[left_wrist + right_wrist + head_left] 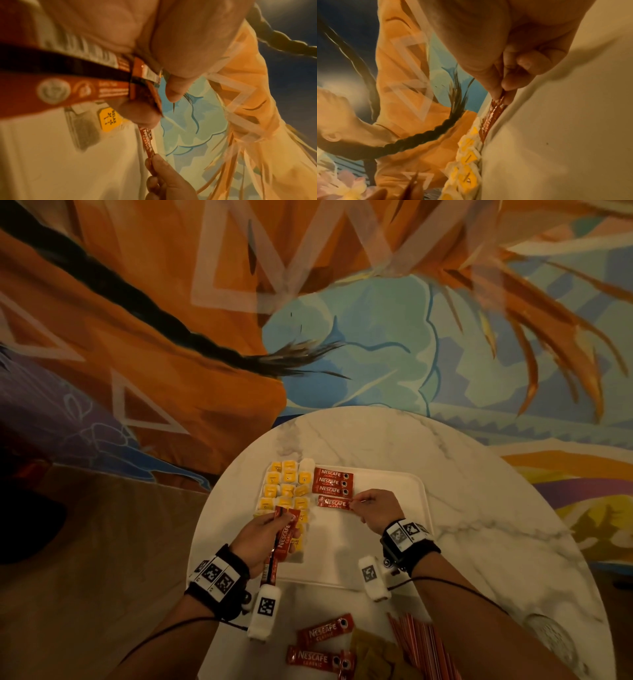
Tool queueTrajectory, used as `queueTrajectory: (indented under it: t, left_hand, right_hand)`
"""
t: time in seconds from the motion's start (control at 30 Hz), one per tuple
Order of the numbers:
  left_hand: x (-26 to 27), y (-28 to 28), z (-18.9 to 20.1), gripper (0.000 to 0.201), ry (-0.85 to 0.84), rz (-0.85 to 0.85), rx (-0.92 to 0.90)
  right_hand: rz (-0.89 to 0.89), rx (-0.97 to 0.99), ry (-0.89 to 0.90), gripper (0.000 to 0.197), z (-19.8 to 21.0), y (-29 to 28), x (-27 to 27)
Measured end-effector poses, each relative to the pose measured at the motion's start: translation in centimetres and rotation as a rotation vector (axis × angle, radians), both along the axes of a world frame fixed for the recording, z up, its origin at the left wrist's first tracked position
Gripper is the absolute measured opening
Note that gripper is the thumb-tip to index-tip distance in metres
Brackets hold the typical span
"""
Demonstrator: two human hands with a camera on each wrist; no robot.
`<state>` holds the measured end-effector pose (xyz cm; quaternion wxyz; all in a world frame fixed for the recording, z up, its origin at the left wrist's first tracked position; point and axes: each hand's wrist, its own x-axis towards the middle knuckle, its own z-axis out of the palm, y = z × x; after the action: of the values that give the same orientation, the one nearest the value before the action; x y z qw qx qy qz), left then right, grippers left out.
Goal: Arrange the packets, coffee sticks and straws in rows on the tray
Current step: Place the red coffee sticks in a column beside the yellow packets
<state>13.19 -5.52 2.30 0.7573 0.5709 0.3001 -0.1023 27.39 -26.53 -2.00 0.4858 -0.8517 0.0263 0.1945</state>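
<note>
Thumb and finger of my right hand (375, 506) pinch one coffee stick (335, 503) at the tray's (394, 542) 12 o'clock; my left hand (260, 537) grips several sticks (286, 539) at 9 o'clock.

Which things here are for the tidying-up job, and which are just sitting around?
For the job:
tray
yellow packets
coffee sticks placed
stick in right hand
sticks in left hand
straws

Just around:
marble table
wall mural
</note>
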Motion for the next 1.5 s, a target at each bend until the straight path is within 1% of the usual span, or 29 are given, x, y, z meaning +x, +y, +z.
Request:
queueTrajectory:
  t: [0.07,0.17,0.37,0.6,0.7,0.8,0.87,0.93,0.97,1.03,1.1,1.13,1.23,1.27,1.33,1.37,1.43,1.5]
  left_hand:
    - [-0.1,0.0,0.0,0.019,0.0,0.026,-0.035]
    - [-0.1,0.0,-0.2,0.021,0.002,0.024,-0.053]
    - [-0.3,0.3,-0.6,0.023,0.026,-0.02,-0.034]
    - [-0.5,0.3,-0.7,0.023,0.014,-0.044,-0.057]
    - [-0.5,0.3,-0.7,0.025,0.006,-0.061,-0.083]
    - [-0.6,0.1,-0.6,0.027,-0.011,-0.113,-0.072]
    - [-0.7,-0.1,-0.6,0.025,-0.023,-0.153,-0.031]
    - [-0.6,-0.3,-0.5,0.023,-0.035,-0.183,0.017]
    - [-0.6,-0.4,-0.5,0.022,-0.044,-0.198,0.046]
    - [-0.5,-0.5,-0.5,0.019,-0.065,-0.233,0.102]
    - [-0.2,-0.4,-0.7,0.018,-0.084,-0.259,0.154]
    - [-0.1,-0.4,-0.7,0.018,-0.091,-0.273,0.174]
    - [0.1,-0.5,-0.4,0.019,-0.117,-0.316,0.207]
    - [0.2,-0.5,-0.2,0.02,-0.122,-0.321,0.219]
    - [0.2,-0.7,0.2,0.022,-0.121,-0.306,0.239]
    - [0.3,-0.7,0.3,0.022,-0.119,-0.297,0.237]
    - [0.3,-0.6,0.2,0.021,-0.115,-0.283,0.225]
    - [0.2,-0.3,0.0,0.018,-0.109,-0.264,0.225]
  right_hand:
    - [0.017,-0.064,0.015,0.011,-0.6,0.7,0.3]
    - [0.044,-0.151,-0.013,0.008,-1.1,1.6,0.8]
    - [0.079,-0.306,-0.074,0.011,-0.2,2.6,1.7]
    - [0.096,-0.39,-0.094,0.015,-0.2,2.4,2.2]
    - [0.087,-0.4,-0.101,0.022,-0.1,2.2,2.1]
    - [0.074,-0.354,-0.13,0.025,0.0,2.1,1.8]
    - [0.096,-0.264,-0.147,0.018,0.2,2.1,1.3]
    - [0.173,-0.13,-0.157,0.008,1.0,2.2,0.4]
    - [0.232,-0.061,-0.16,0.007,1.7,2.2,-0.3]
    - [0.358,0.041,-0.139,0.016,3.1,2.2,-1.6]
    - [0.465,0.091,-0.115,0.023,4.1,2.2,-2.7]
    - [0.503,0.107,-0.113,0.023,4.2,2.2,-3.1]
    - [0.564,0.133,-0.095,0.01,4.2,2.2,-3.8]
    - [0.565,0.137,-0.088,0.008,4.2,2.2,-3.9]
    - [0.522,0.145,-0.097,0.014,4.1,2.1,-3.9]
    - [0.482,0.157,-0.1,0.014,4.1,2.1,-3.9]
    - [0.375,0.208,-0.083,0.008,4.2,1.9,-3.8]
    - [0.279,0.255,-0.065,0.006,4.0,1.7,-3.8]
